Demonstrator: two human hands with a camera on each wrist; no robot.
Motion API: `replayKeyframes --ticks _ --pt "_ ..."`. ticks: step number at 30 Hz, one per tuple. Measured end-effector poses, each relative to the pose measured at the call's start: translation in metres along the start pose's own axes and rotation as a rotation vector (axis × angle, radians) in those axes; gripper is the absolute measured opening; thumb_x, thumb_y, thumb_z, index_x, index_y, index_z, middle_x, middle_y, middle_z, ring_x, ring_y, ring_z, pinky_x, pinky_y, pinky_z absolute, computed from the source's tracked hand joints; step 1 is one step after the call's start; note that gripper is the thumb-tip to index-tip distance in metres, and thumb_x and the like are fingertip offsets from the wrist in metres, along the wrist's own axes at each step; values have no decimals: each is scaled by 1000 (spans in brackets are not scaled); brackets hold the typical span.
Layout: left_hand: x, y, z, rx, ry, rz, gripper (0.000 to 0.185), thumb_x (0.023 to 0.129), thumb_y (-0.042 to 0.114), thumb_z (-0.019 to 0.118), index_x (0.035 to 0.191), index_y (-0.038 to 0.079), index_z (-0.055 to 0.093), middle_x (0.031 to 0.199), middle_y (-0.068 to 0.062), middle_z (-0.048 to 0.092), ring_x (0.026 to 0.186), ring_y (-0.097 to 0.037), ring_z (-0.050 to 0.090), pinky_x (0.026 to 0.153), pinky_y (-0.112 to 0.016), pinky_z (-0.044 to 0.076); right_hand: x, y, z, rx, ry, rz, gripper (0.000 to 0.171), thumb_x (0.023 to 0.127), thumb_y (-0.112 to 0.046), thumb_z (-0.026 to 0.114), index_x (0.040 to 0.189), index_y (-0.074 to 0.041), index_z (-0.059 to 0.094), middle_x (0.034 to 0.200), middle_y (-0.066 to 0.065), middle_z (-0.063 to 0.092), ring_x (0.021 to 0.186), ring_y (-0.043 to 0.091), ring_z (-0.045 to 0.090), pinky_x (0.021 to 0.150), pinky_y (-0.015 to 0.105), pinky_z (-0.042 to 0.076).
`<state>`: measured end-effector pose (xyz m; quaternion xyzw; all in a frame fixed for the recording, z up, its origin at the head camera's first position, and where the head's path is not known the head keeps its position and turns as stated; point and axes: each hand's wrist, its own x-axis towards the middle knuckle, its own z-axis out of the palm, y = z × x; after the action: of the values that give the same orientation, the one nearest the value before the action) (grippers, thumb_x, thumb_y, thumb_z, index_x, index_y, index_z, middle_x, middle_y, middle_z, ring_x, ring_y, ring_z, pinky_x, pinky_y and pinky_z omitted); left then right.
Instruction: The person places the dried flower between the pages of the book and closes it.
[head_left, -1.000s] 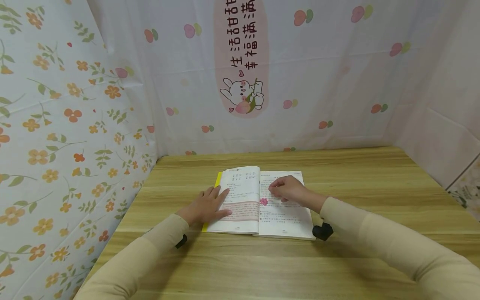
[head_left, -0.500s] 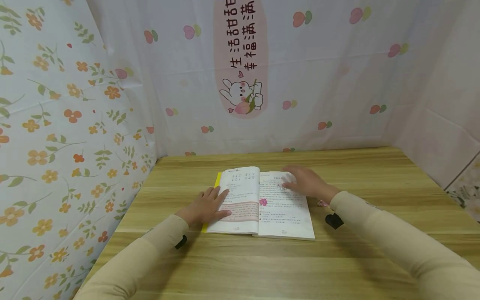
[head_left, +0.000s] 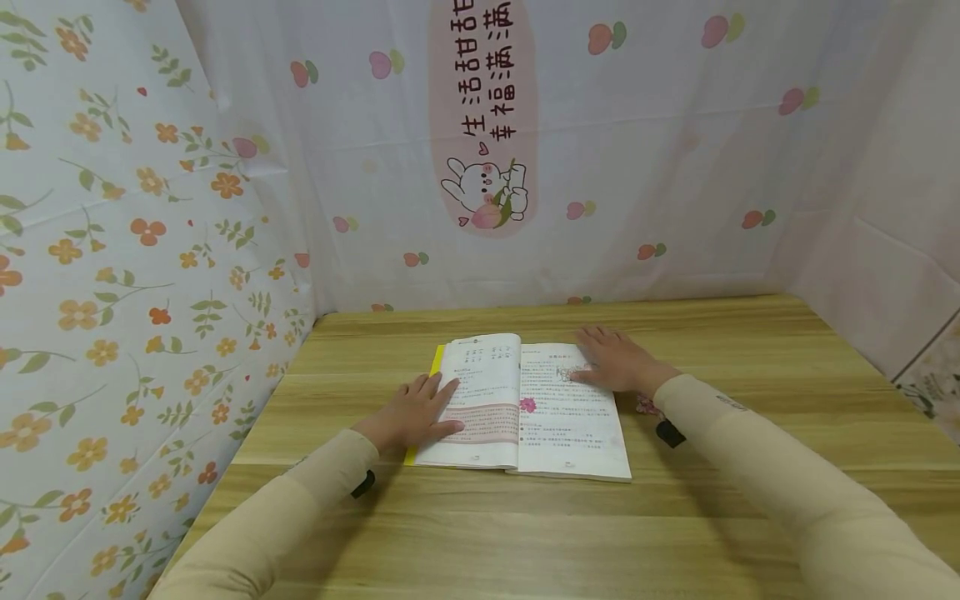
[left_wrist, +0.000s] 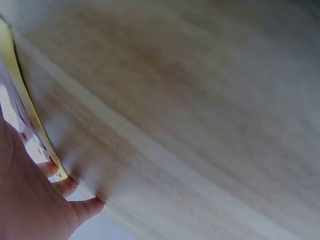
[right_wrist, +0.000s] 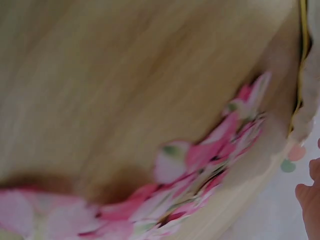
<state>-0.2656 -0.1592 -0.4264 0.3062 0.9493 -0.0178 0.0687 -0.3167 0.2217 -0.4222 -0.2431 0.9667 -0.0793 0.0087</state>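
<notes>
An open book point(head_left: 573, 433) with a yellow cover edge lies on the wooden table. My left hand point(head_left: 412, 414) rests with fingers spread on its left page; the left wrist view has that hand point(left_wrist: 35, 200) at the yellow edge, some fingertips reaching past it. Over the upper outer edge of the right page is my right hand point(head_left: 617, 362), fingers extended and nothing visible in them. A small pink flower cutout point(head_left: 528, 405) lies flat on the right page near the spine. More pink flower cutouts point(right_wrist: 215, 150) lie in a heap beside the book, mostly hidden by my right wrist in the head view.
The wooden table point(head_left: 450, 542) extends around the book on all sides. A white cloth with a rabbit print point(head_left: 483, 187) hangs along the back. Floral cloth point(head_left: 97, 333) borders the left side, and pale cloth borders the right.
My right hand has left the middle of the right page, moving away and to the right, and its bent fingers have straightened. The pink flower cutout and my left hand stay in place.
</notes>
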Motion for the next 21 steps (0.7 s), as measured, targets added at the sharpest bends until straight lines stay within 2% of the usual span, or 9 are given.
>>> replayKeyframes --ticks 5,10,21 --pt "0 1 -2 14 -11 5 80 97 62 39 155 9 23 153 -23 26 137 -42 26 103 -59 29 0 8 6 -37 -44 18 93 93 -66 44 152 4 22 155 28 18 142 44 15 110 60 12" --pt "0 1 -2 16 -14 5 80 97 62 39 155 9 22 153 -24 26 137 -42 26 103 -59 29 0 13 10 -41 -44 6 94 94 -68 40 150 6 26 153 30 20 141 46 16 108 63 12" --pt "0 1 -1 13 -19 -8 81 97 63 38 155 9 21 153 -22 24 138 -41 25 104 -59 28 0 12 7 -33 -50 13 94 93 -68 42 150 5 26 152 29 25 140 46 19 109 62 12"
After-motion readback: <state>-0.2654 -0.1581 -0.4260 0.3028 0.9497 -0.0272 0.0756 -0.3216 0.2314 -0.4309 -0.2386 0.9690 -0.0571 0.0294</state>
